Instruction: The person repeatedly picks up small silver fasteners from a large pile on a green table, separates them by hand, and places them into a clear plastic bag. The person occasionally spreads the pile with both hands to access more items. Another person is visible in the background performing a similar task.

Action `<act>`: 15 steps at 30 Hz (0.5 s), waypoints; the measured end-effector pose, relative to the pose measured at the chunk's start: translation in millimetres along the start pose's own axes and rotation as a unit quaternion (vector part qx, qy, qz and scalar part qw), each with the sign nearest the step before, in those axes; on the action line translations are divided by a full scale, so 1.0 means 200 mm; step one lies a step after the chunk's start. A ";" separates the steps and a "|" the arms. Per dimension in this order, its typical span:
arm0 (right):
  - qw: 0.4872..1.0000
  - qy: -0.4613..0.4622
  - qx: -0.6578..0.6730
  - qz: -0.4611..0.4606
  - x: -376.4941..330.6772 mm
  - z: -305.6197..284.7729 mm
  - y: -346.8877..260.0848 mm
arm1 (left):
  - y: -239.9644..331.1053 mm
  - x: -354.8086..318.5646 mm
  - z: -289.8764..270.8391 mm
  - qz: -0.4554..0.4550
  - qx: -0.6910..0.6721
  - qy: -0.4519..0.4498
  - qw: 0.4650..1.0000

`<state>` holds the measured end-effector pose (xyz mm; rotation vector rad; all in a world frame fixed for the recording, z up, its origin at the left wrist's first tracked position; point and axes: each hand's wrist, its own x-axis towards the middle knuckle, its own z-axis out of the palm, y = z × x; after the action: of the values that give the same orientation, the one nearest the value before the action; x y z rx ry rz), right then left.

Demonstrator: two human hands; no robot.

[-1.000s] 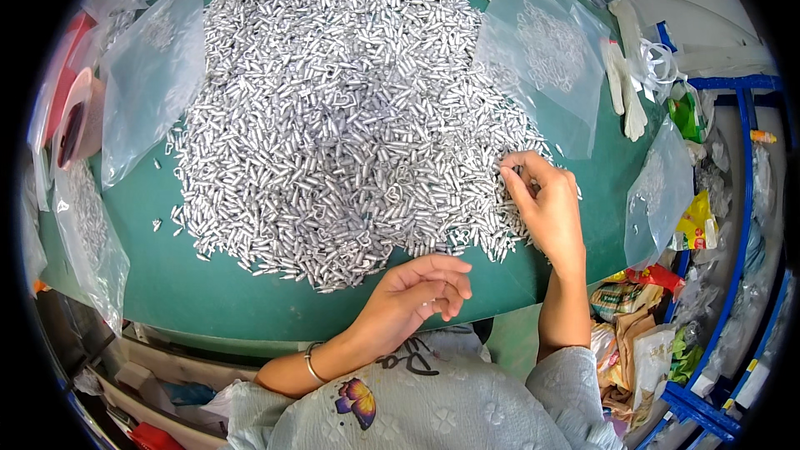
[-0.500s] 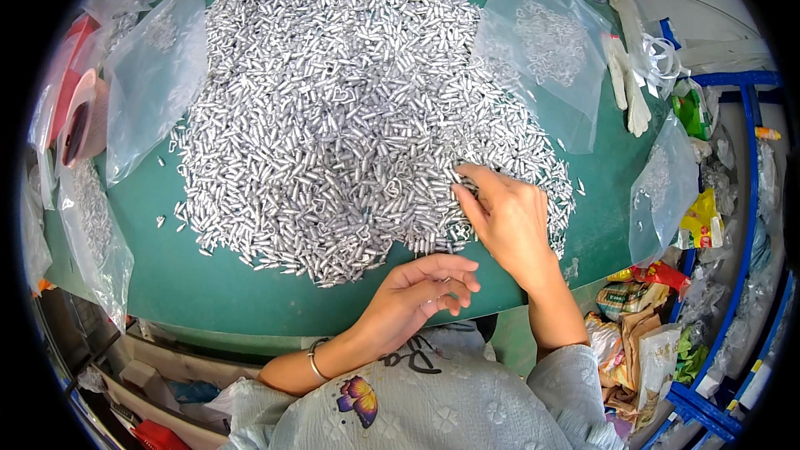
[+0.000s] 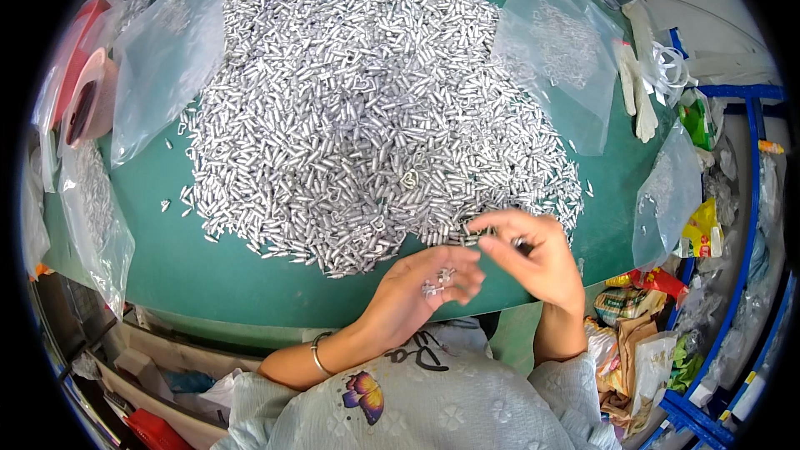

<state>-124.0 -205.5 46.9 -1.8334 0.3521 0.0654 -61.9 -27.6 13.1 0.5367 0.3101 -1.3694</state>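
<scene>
A wide heap of small silvery bullet-shaped metal parts [image 3: 333,125] covers the middle of the green table [image 3: 217,283], with a few bent, hook-like pieces mixed in. My left hand [image 3: 408,287], a bracelet at its wrist, is cupped palm up at the heap's near edge. Several small shiny metal pieces [image 3: 438,282] lie in its curled fingers. Just right of it, my right hand [image 3: 537,262] hovers over the near right edge of the heap. Its thumb and forefinger come close together, slightly blurred; what they pinch is too small to make out.
Clear plastic bags with small parts lie left [image 3: 171,67] and right [image 3: 558,58] of the heap. White gloves [image 3: 635,92] rest at the right edge. A blue metal rack [image 3: 750,200] and a pile of bags and wrappers [image 3: 633,342] stand right of the table.
My right hand has drawn back from the heap toward my left hand. My left palm has turned upward, and the small metal pieces in it now show. The view has shifted slightly.
</scene>
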 end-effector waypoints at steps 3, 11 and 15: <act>0.996 0.058 -0.070 -0.007 0.04 0.03 -0.01 | -0.02 -0.02 -0.04 -0.023 0.025 -0.037 0.999; 0.947 0.057 -0.295 -0.116 0.11 0.17 0.00 | -0.02 -0.05 -0.04 -0.034 0.006 -0.030 0.999; 0.950 0.081 -0.299 -0.046 0.10 0.11 -0.04 | -0.03 -0.05 -0.08 -0.019 0.017 -0.059 0.998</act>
<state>-100.8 -187.2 43.3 -2.4649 0.3877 -0.0503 -67.3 -11.4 4.5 0.4790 0.2024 -1.4400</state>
